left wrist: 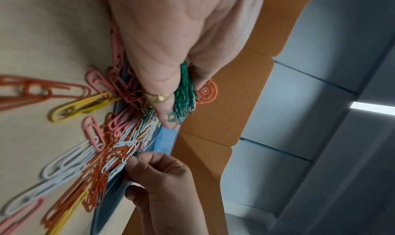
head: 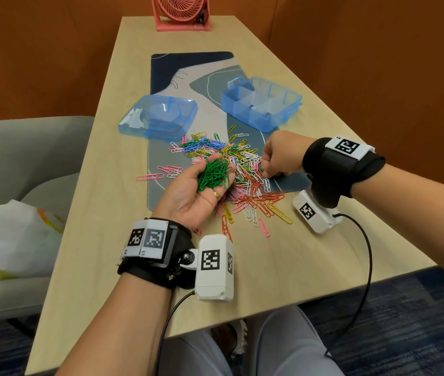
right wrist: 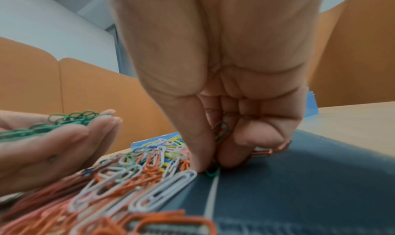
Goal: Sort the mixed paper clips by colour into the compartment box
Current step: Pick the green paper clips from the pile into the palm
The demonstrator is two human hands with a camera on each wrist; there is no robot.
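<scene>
My left hand (head: 210,185) is palm up over the near side of the mixed clip pile (head: 245,169), and a heap of green paper clips (head: 214,173) lies on its lightly cupped fingers. The right wrist view shows those fingers nearly straight under the green heap (right wrist: 70,120). At the pile's right edge my right hand (head: 265,173) reaches down to the mat. Its thumb and forefinger pinch a green clip (right wrist: 212,172), and another green clip (right wrist: 221,130) sits inside its curled fingers. The open blue compartment box (head: 242,111) stands at the back right with nothing visible in it.
The box's blue lid (head: 158,116) lies at the back left of the pile. Everything sits on a patterned desk mat (head: 166,74) on a narrow wooden table. A pink fan (head: 180,12) stands at the far end. To the left are a grey chair (head: 25,147) and a white bag (head: 12,234).
</scene>
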